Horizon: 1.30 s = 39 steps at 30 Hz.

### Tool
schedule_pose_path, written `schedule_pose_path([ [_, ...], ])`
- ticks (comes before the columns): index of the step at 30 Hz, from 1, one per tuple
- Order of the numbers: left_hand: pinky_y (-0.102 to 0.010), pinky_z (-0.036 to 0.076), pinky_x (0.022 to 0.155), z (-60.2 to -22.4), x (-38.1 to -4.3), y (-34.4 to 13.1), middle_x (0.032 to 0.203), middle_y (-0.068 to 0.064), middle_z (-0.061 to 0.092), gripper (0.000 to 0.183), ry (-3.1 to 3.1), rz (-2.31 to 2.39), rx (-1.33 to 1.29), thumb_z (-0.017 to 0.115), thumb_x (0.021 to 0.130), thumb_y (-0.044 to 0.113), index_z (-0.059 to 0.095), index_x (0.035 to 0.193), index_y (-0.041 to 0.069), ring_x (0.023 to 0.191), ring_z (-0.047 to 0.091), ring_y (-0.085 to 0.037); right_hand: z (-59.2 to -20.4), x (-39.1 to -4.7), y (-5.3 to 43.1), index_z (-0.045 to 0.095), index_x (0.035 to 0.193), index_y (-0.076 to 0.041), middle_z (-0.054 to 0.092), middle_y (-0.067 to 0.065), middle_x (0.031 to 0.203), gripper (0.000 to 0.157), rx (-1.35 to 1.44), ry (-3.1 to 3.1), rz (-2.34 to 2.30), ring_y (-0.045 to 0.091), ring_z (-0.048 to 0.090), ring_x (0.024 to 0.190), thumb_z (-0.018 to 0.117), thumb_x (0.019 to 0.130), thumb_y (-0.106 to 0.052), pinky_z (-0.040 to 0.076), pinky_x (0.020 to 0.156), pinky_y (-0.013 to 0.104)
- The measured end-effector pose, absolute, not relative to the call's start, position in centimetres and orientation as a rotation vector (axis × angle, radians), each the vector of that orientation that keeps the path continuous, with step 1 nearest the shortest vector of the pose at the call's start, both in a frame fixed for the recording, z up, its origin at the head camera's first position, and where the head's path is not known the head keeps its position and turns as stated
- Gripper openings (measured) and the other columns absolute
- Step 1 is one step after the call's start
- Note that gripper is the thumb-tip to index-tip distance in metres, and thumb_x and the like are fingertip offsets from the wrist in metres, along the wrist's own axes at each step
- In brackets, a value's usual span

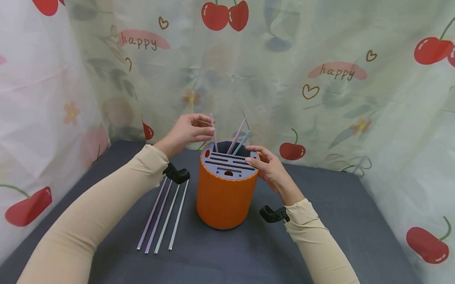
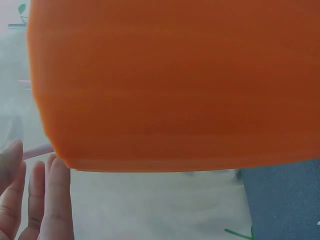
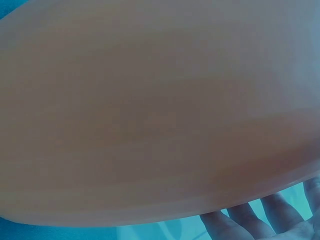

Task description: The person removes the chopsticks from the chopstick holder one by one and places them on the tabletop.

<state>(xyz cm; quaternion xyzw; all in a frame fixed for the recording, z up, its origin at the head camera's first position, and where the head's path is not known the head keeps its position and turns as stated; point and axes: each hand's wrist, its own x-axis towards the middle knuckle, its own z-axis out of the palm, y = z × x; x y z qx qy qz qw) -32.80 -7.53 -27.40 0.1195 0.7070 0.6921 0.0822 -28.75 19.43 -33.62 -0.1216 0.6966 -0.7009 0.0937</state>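
Observation:
An orange knife holder with a grey slotted top stands upright on the table. My left hand pinches a pink chopstick between thumb and fingers, its lower end inside the holder's back opening. Another pink chopstick and a light blue one lean to the right in that same opening. At the holder's right rim my right hand holds on, with the thumb over the top. In the left wrist view the holder's wall hides most of the held chopstick. The right wrist view shows fingers along the rim.
Several chopsticks, pink-purple and pale silvery, lie side by side on the dark table left of the holder. A cherry-printed curtain encloses the table at the back and both sides.

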Motion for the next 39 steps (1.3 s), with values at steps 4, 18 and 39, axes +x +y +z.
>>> schedule_pose_path([
  [4, -0.038, 0.055, 0.093, -27.5, -32.8, -7.4, 0.112, -0.006, 0.061, 0.024, 2.113, 2.055, 0.350, 0.066, 0.090, 0.001, 0.060, 0.114, 0.002, 0.085, 0.067, -0.012, -33.7, -28.8, 19.4, 0.050, 0.135, -0.012, 0.050, 0.006, 0.126, 0.041, -0.365, 2.068, -2.077, 0.016, 0.058, 0.101, 0.061, 0.096, -0.013, 0.055, 0.085, 0.026],
  [18, -0.031, 0.059, 0.082, -27.6, -32.6, -7.2, 0.110, -0.007, 0.062, 0.019, 2.120, 2.119, 0.380, 0.064, 0.090, -0.003, 0.060, 0.108, -0.002, 0.084, 0.068, -0.014, -33.6, -28.7, 19.3, 0.048, 0.137, -0.011, 0.048, 0.008, 0.129, 0.043, -0.381, 2.069, -2.068, 0.016, 0.058, 0.103, 0.060, 0.096, -0.014, 0.054, 0.087, 0.026],
  [39, -0.027, 0.060, 0.073, -20.9, -31.0, -16.6, 0.089, -0.009, 0.061, 0.023, 1.757, 2.897, 0.524, 0.071, 0.082, -0.004, 0.065, 0.104, -0.001, 0.075, 0.067, -0.017, -33.5, -28.6, 19.4, 0.049, 0.136, -0.012, 0.048, 0.007, 0.131, 0.043, -0.363, 2.086, -2.057, 0.016, 0.059, 0.102, 0.061, 0.095, -0.014, 0.054, 0.086, 0.027],
])
